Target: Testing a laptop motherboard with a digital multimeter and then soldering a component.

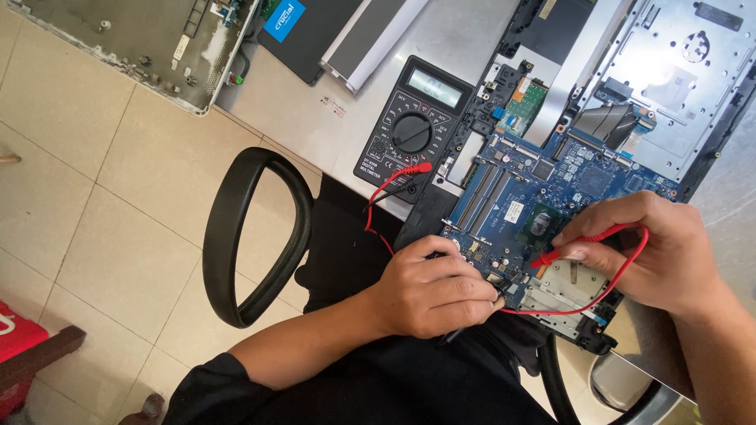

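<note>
**Both probes down on the blue board**

We start with the grey tabletop [291, 110], which carries an opened laptop chassis [685, 71] above and to the right of our fingers. The blue circuit board [543, 189] lies in that chassis, directly under both hands. We judge it stiff but fragile, crowded with small parts, best touched only by its edges or with a fine tip. The black multimeter [413, 126] sits up and to the left of our fingers, near the board's left edge. Our right hand [661, 252] is closed around the red probe [583, 240], pinched near its tip on the board. Our left hand [437, 295] is curled around a dark probe, mostly hidden, its tip close to the board's lower edge. The thin red lead [622, 279] looks light and limp, and it loops beneath our right hand. Open room lies left of our fingers, over the black chair armrest [236, 228]; the tabletop's near edge runs just beneath our wrists.
</note>
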